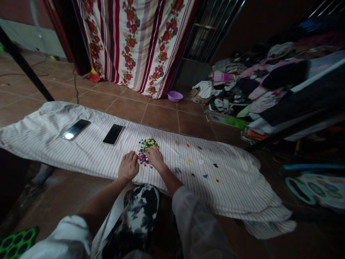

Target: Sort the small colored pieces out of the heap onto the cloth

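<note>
Head view: a striped cloth (81, 151) lies spread over a tiled floor (159, 115), and near its middle sits a heap of small coloured pieces (145, 148), red, blue, yellow, green and black mixed together; what they are exactly is too small to tell.

The left hand (128, 166) rests palm down on the cloth just left of the heap, fingers loosely curled and close together, pinching nothing that shows. The right hand (155, 157) lies on the heap's near right edge, fingers bent down onto the pieces. Whether it has one nipped between fingertips cannot be told from here.

Right of the heap, loose pieces (201, 162) lie scattered singly and well apart along the cloth: an orange one, some yellow, blue, dark ones, a red one farthest from the heap. No sorted groups, rows or containers of pieces show anywhere on the cloth.

Judged from that, the handling of the pieces looks barely begun or only partly done. Most are together in the one mixed heap, and a dozen or so lie strewn to its right, neither gathered in nor laid out by colour.

Left of the heap, well apart from it, two phones (114, 134) lie face up on the cloth, the farther one (75, 129) catching a glare. Beyond the heap hangs a flowered curtain (134, 39), with a purple bowl (175, 96) on the floor beside it, and a pile of clothes (256, 82) far to the right.
</note>
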Demonstrator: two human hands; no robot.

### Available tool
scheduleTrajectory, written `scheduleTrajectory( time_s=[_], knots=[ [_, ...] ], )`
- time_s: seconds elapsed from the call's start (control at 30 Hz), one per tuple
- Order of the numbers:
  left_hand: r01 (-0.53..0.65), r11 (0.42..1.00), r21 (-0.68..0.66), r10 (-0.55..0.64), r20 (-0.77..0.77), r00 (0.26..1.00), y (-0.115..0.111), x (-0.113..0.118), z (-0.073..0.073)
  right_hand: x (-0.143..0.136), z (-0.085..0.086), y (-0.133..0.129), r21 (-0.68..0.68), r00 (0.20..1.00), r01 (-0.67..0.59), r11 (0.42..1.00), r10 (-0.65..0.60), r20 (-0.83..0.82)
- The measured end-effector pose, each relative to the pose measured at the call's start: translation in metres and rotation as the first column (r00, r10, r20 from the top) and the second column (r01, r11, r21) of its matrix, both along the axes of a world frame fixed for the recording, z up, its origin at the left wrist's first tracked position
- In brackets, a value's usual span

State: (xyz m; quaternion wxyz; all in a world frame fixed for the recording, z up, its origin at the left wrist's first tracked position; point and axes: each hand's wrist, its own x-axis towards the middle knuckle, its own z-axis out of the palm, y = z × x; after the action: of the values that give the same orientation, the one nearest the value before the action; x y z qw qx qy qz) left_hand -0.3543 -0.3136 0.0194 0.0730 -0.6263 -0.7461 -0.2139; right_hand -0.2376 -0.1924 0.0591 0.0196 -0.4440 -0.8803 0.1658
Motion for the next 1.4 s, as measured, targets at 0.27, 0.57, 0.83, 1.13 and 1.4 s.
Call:
scheduleTrajectory(
  time_s=[0.27,0.57,0.83,1.13,1.4],
  knots=[
    [0.01,1.0,0.007,-0.01,0.03,1.0,-0.001,0.0,0.0,-0.001,-0.001,-0.003,0.01,1.0,0.018,1.0,-0.018,-0.005],
    [0.007,1.0,-0.003,-0.007,0.023,1.0,0.0,0.0,0.0,-0.001,0.001,-0.001,-0.018,1.0,0.025,1.0,-0.025,-0.016],
    [0.009,1.0,0.0,-0.009,-0.004,1.0,-0.001,0.0,-0.001,-0.005,0.007,0.005,-0.063,0.999,0.036,0.997,-0.035,0.019],
    [0.009,1.0,0.016,-0.01,0.012,1.0,0.0,0.0,-0.001,0.004,0.006,-0.001,-0.041,1.0,0.017,0.999,-0.018,-0.013],
    [0.011,1.0,0.009,-0.012,0.015,1.0,0.0,-0.001,-0.002,-0.006,0.01,0.003,-0.041,0.997,-0.032,0.999,0.034,0.066]
  ],
)
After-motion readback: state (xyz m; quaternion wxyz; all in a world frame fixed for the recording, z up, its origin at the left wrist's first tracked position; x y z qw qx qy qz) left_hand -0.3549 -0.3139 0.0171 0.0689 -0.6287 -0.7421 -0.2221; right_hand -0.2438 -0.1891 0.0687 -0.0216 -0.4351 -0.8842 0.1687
